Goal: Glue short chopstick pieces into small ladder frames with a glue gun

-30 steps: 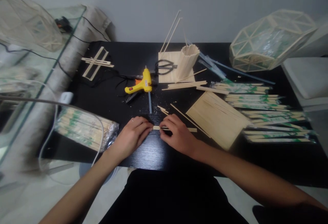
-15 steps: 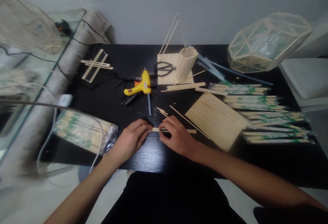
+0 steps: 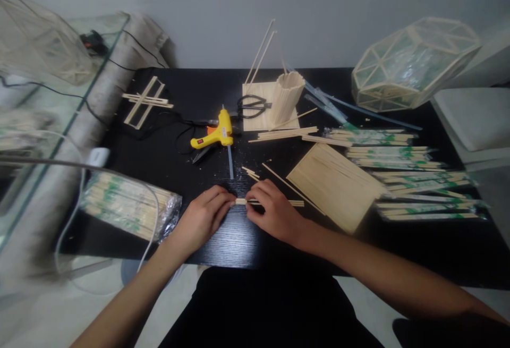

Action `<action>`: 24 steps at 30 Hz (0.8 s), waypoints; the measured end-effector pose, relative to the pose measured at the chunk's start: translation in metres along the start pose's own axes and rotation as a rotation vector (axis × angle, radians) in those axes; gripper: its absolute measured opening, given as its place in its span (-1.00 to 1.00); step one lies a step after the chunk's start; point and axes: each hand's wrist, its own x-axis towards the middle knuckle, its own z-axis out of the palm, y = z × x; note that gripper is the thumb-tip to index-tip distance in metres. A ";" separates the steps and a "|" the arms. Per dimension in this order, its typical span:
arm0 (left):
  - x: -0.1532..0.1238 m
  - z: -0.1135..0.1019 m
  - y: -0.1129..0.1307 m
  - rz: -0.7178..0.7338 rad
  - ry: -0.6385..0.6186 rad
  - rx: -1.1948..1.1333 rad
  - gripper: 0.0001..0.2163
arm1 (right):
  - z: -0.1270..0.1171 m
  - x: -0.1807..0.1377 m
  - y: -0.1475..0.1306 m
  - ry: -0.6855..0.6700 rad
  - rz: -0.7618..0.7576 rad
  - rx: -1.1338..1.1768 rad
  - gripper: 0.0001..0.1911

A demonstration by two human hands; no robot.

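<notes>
A few thin wooden sticks (image 3: 240, 201) lie side by side, low over the black table at its front middle. My left hand (image 3: 206, 212) pinches their left end between thumb and fingers. Farther right along the same sticks, my right hand (image 3: 274, 212) grips them with curled fingers, and their far ends stick out to its right. Short cut stick pieces (image 3: 251, 172) lie just beyond my hands. One long loose stick (image 3: 292, 188) rests slantwise beside my right hand. Behind my hands lies a yellow glue gun (image 3: 217, 131) with a glue stick in its rear.
Black-handled scissors (image 3: 254, 104) rest on a wooden base with a stick-built cup (image 3: 287, 95). To the right are a flat stick panel (image 3: 337, 186) and wrapped chopsticks (image 3: 428, 180). A plastic-wrapped chopstick pack (image 3: 123, 202) and white cable are left. A geometric frame (image 3: 414, 66) stands back right.
Both hands keep the same hold on the sticks. The whole view has shifted very slightly; nothing on the table has visibly moved.
</notes>
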 end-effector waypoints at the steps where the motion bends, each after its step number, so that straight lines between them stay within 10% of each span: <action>1: 0.000 0.000 0.000 0.000 0.001 0.000 -0.87 | 0.000 0.000 0.000 -0.003 0.000 -0.003 -0.84; 24: 0.001 -0.002 0.002 -0.004 -0.027 0.012 -0.83 | -0.002 0.001 -0.001 -0.018 0.012 -0.011 -0.84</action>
